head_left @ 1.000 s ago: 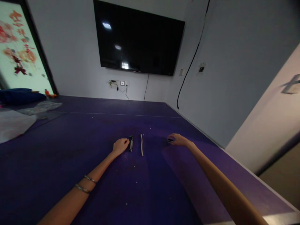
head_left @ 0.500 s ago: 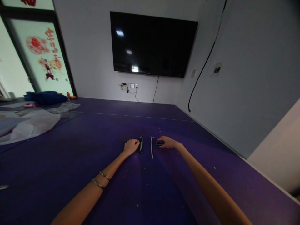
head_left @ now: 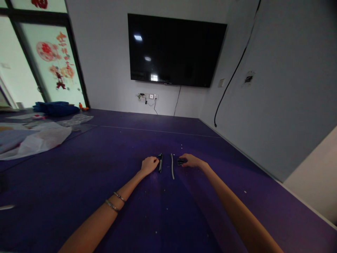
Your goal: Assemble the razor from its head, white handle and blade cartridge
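My left hand, with closed fingers, grips a slim black-and-grey object that stands out lengthwise past the fingertips. I cannot make out its exact kind. Across from it, my right hand pinches a small dark blocky piece with lighter stripes between thumb and fingers; part of it is hidden by the fingers. A short, slightly bent grey cable-like strip lies on the purple surface between the two hands, touched by neither.
Small white specks dot the surface. Clear plastic sheeting and a dark blue cloth bundle lie at the far left. A pale slim object is at the left edge. A black cable hangs along the right wall.
The camera view has turned slightly left, so the scene sits a little farther right. Both hands keep their holds, and the strip stays between them.
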Demonstrator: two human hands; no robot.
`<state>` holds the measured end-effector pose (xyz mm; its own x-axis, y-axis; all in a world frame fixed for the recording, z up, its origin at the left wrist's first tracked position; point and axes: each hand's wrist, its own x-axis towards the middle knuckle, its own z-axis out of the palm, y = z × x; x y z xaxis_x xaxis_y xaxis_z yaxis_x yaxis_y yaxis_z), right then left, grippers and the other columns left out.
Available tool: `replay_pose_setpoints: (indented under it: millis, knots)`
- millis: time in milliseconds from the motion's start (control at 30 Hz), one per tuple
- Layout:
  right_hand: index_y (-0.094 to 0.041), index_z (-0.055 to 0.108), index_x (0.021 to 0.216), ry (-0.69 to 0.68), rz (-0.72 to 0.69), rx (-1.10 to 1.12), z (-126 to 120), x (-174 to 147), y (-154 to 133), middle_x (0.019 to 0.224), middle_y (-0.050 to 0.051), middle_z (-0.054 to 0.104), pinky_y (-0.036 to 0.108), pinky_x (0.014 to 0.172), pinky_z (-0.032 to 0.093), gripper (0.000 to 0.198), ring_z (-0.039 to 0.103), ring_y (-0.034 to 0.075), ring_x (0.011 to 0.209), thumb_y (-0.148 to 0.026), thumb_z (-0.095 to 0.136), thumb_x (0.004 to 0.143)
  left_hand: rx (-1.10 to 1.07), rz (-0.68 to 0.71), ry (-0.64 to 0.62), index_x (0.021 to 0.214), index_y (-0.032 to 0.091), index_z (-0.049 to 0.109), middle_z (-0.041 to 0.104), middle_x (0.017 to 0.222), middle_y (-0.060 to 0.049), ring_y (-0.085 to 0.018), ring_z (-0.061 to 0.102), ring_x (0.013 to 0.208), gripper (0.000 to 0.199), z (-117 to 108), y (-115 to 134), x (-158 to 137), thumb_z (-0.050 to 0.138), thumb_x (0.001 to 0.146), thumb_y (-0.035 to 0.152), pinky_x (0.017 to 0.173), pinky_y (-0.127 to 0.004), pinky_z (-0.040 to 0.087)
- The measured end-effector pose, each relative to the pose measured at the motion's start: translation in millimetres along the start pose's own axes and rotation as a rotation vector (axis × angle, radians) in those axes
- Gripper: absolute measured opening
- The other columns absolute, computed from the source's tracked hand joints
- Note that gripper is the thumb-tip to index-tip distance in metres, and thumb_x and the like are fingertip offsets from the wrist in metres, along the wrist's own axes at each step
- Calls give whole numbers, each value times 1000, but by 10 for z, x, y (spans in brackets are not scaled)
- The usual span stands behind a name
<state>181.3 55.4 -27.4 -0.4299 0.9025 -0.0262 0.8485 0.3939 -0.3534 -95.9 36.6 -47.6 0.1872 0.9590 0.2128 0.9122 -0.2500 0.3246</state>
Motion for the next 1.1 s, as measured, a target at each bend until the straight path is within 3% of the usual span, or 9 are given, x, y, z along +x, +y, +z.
replay_pose_setpoints:
  millis: [500, 733, 800, 900, 1100]
  knots:
    - [-19, 52, 124, 61, -31, 105, -44, -64, -1, 123, 8, 56, 35, 95, 38, 63, 52, 23, 111, -21, 67, 63, -26, -30, -38, 79, 21, 67, 68, 86, -5, -19, 61, 83, 37, -106, 64, -57, 34, 86, 36, 66, -25, 39]
    - [-13, 47, 128, 366, 73, -5, 74, -288, 236, 130, 11, 50, 35, 102, 33, 48, 45, 21, 120, -21, 46, 81, -38, -135, 53, 84, 20, 65, 67, 90, -6, -19, 61, 83, 39, -62, 30, -12, 31, 89, 37, 66, -26, 39]
    - [-13, 47, 128, 395, 138, -71, 187, -372, 323, 131, 12, 49, 35, 102, 33, 46, 43, 21, 122, -21, 42, 83, -19, -158, 98, 87, 20, 64, 67, 91, -7, -19, 60, 85, 40, -71, -10, 9, 28, 90, 37, 69, -26, 40]
    - [-13, 50, 126, 406, 188, -157, 343, -478, 416, 131, 12, 48, 37, 101, 34, 43, 42, 22, 123, -24, 39, 85, 46, -81, 157, 92, 19, 62, 64, 96, -9, -20, 57, 94, 36, -111, -122, 45, 28, 91, 33, 80, -30, 39]
    - [-13, 55, 122, 427, 212, -189, 431, -532, 441, 130, 11, 50, 38, 100, 35, 42, 40, 23, 124, -24, 33, 86, 254, -56, 266, 117, 16, 52, 47, 128, -14, -31, 33, 124, 38, -135, -502, 134, 36, 86, 32, 101, -45, 22]
